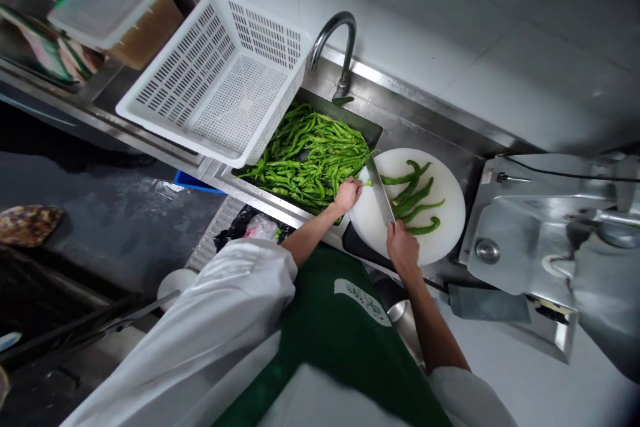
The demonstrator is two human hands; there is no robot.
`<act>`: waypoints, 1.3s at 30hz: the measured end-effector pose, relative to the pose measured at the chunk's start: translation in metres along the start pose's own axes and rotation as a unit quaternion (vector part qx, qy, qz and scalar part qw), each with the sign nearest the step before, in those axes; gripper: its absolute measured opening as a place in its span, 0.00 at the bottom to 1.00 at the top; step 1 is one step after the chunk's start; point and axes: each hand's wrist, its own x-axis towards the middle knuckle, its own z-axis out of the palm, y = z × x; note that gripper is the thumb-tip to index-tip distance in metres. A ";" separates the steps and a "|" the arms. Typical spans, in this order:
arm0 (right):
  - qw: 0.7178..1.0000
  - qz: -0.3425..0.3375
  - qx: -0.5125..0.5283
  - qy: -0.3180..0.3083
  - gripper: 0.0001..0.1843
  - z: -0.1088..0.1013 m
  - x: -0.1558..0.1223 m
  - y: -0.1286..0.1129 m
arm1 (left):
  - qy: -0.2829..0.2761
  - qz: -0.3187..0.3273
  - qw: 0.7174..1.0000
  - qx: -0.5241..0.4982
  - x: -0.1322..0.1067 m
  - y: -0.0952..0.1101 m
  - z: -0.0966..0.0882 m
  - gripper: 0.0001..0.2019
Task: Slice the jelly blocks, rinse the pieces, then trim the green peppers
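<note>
My right hand (403, 247) is wrapped round the handle of a broad-bladed kitchen knife (381, 192), whose blade lies across the left part of a round white cutting board (443, 177). Several long green peppers (414, 197) rest on the board, to the right of the blade. At the board's left edge, my left hand (349, 194) is closed in a pinch, with a small pale-green pepper end (367, 183) at its fingertips. Just beyond that hand, a heap of green peppers (315, 153) fills the sink basin.
A white perforated basket (240, 97) stands at the sink's left side, beside a curved faucet (345, 47). Farther left is a lidded plastic container (113, 7). A metal machine (520, 220) stands right of the board. Below the sink edge lies a black bag (235, 223).
</note>
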 end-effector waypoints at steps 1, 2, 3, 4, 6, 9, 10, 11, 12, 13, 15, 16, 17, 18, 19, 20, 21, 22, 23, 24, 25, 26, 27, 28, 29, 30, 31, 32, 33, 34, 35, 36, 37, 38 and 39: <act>1.000 0.000 -0.003 0.004 0.20 0.000 -0.003 0.004 | 0.002 0.003 1.000 -0.008 0.000 -0.001 0.001 0.11; 1.000 0.001 -0.008 0.008 0.21 0.000 -0.006 0.007 | 0.005 0.007 1.000 -0.017 -0.001 -0.001 0.002 0.11; 1.000 0.002 -0.013 0.012 0.21 -0.001 -0.008 0.009 | 0.009 0.009 1.000 -0.024 -0.001 -0.002 0.002 0.11; 1.000 0.001 -0.018 0.012 0.21 -0.002 -0.008 0.010 | 0.012 0.012 0.999 -0.029 -0.001 -0.003 0.003 0.11; 1.000 -0.003 -0.023 0.001 0.21 -0.005 -0.008 0.013 | 0.015 0.013 0.999 -0.034 -0.002 -0.004 0.004 0.10; 0.999 -0.012 -0.027 -0.023 0.20 -0.010 -0.005 0.017 | 0.017 0.013 0.999 -0.041 -0.002 -0.004 0.004 0.11; 0.999 -0.018 -0.030 -0.027 0.20 -0.012 -0.003 0.019 | 0.017 0.014 0.999 -0.043 -0.002 -0.004 0.004 0.11; 0.999 -0.026 -0.034 -0.029 0.20 -0.013 -0.002 0.020 | 0.016 0.016 0.999 -0.043 -0.002 -0.004 0.004 0.11; 0.998 -0.034 -0.036 -0.027 0.20 -0.013 0.001 0.020 | 0.016 0.019 0.999 -0.043 -0.002 -0.003 0.004 0.11; 0.998 -0.043 -0.036 -0.025 0.20 -0.013 0.004 0.020 | 0.014 0.022 0.999 -0.040 -0.002 -0.003 0.004 0.12; 0.998 -0.052 -0.030 -0.022 0.19 -0.010 0.011 0.017 | 0.007 0.023 0.999 -0.029 -0.002 -0.002 0.003 0.12; 0.998 -0.054 -0.025 -0.023 0.19 -0.007 0.015 0.014 | 0.003 0.022 1.000 -0.021 -0.002 -0.001 0.002 0.12; 0.998 -0.054 -0.020 -0.026 0.18 -0.004 0.018 0.012 | -0.001 0.020 1.000 -0.012 -0.002 -0.001 0.002 0.12; 0.998 -0.054 -0.015 -0.028 0.18 -0.001 0.022 0.009 | -0.006 0.018 1.000 -0.002 -0.002 -0.001 0.001 0.12; 0.998 -0.052 -0.011 -0.028 0.19 0.002 0.024 0.008 | -0.010 0.015 1.000 0.006 -0.003 -0.001 0.000 0.12; 0.998 -0.049 -0.007 -0.026 0.19 0.006 0.026 0.007 | -0.011 0.012 1.000 0.010 -0.003 0.000 -0.001 0.11; 0.999 -0.046 -0.004 -0.023 0.19 0.008 0.027 0.007 | -0.010 0.009 1.000 0.011 -0.002 0.000 -0.001 0.11; 0.999 -0.043 -0.002 -0.021 0.19 0.011 0.027 0.007 | -0.009 0.006 1.000 0.009 -0.001 0.000 -0.002 0.12; 0.999 -0.039 -0.002 -0.020 0.19 0.013 0.027 0.008 | -0.008 0.003 1.000 0.005 0.000 0.000 -0.003 0.12; 0.999 -0.037 -0.001 -0.018 0.19 0.014 0.027 0.008 | -0.008 0.002 1.000 0.000 0.001 0.000 -0.005 0.12; 0.999 -0.037 -0.001 -0.016 0.19 0.015 0.028 0.010 | -0.007 0.000 1.000 -0.007 0.002 0.000 -0.007 0.11; 0.999 -0.036 0.000 -0.013 0.19 0.015 0.029 0.011 | -0.004 -0.001 1.000 -0.017 0.001 -0.002 -0.011 0.11; 0.999 -0.037 0.003 -0.010 0.19 0.015 0.030 0.013 | 0.004 -0.005 1.000 -0.027 -0.003 -0.004 -0.015 0.11; 0.999 -0.041 0.009 -0.006 0.19 0.016 0.030 0.015 | 0.020 -0.011 0.999 -0.038 -0.010 -0.009 -0.022 0.10; 0.999 -0.047 0.018 -0.001 0.18 0.016 0.031 0.019 | 0.042 -0.020 0.998 -0.046 -0.022 -0.016 -0.030 0.10; 0.998 -0.055 0.033 0.005 0.18 0.017 0.030 0.023 | 0.069 -0.035 0.996 -0.052 -0.040 -0.025 -0.039 0.09; 0.997 -0.060 0.054 0.015 0.19 0.019 0.027 0.029 | 0.097 -0.054 0.992 -0.054 -0.063 -0.037 -0.050 0.09; 0.995 -0.059 0.080 0.029 0.19 0.021 0.023 0.036 | 0.124 -0.080 0.988 -0.050 -0.090 -0.051 -0.061 0.09; 0.992 -0.048 0.108 0.047 0.20 0.024 0.018 0.044 | 0.145 -0.113 0.982 -0.044 -0.122 -0.067 -0.074 0.09; 0.988 -0.028 0.138 0.067 0.22 0.027 0.011 0.053 | 0.158 -0.152 0.975 -0.031 -0.156 -0.083 -0.087 0.10; 0.982 -0.003 0.168 0.087 0.23 0.031 0.003 0.063 | 0.167 -0.201 0.965 -0.013 -0.190 -0.099 -0.099 0.11; 0.974 0.025 0.197 0.106 0.25 0.034 -0.005 0.073 | 0.166 -0.260 0.951 0.007 -0.221 -0.113 -0.112 0.11; 0.965 0.052 0.225 0.124 0.27 0.038 -0.014 0.083 | 0.153 -0.315 0.936 0.029 -0.248 -0.126 -0.124 0.11; 0.955 0.078 0.251 0.140 0.29 0.041 -0.022 0.094 | 0.139 -0.344 0.927 0.045 -0.268 -0.136 -0.134 0.11; 0.943 0.103 0.276 0.155 0.31 0.044 -0.030 0.105 | 0.126 -0.365 0.920 0.067 -0.280 -0.142 -0.142 0.13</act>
